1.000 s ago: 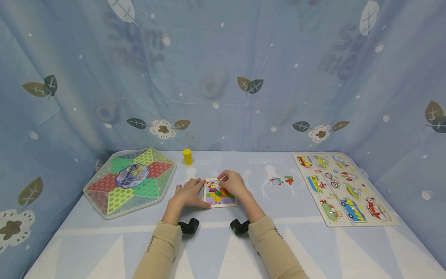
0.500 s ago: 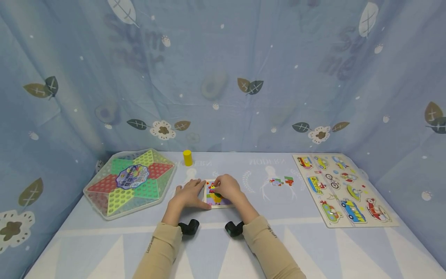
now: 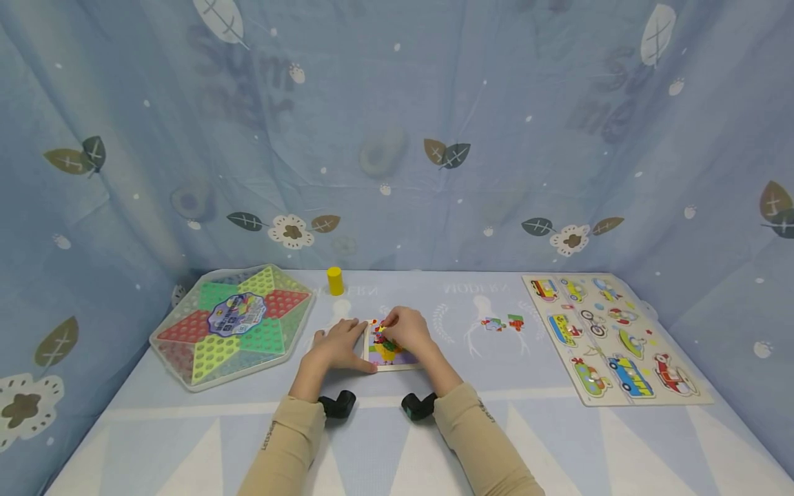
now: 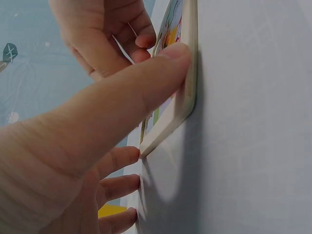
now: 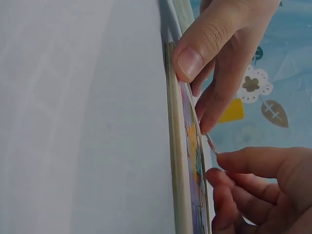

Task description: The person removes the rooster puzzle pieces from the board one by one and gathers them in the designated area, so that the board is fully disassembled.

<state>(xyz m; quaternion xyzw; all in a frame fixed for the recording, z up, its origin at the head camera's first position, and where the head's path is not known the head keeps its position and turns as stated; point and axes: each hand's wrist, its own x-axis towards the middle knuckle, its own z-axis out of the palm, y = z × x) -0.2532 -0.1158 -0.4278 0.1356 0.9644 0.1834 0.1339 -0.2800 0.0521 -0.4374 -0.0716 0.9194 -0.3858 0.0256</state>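
Just below centre in the head view, we see the left hand (image 3: 338, 346) spread, thumb and fingers nearly straight along the edges of the framed puzzle (image 3: 399, 367), probably bracing it against sliding. Over the puzzle, the right hand (image 3: 412, 332) pinches a thin piece (image 5: 211, 143), perhaps for fine control. Right of centre, we find loose pieces (image 3: 494, 324), presumably kept within reach; farther back stands a yellow cylinder (image 3: 335, 282).

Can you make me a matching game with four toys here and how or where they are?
1. star game board
2. yellow cylinder
3. vehicle board
4. small picture puzzle

A. at the far right
B. touched by the left hand
C. at the far left
D. standing upright at the back

Right pairs: 1-C, 2-D, 3-A, 4-B
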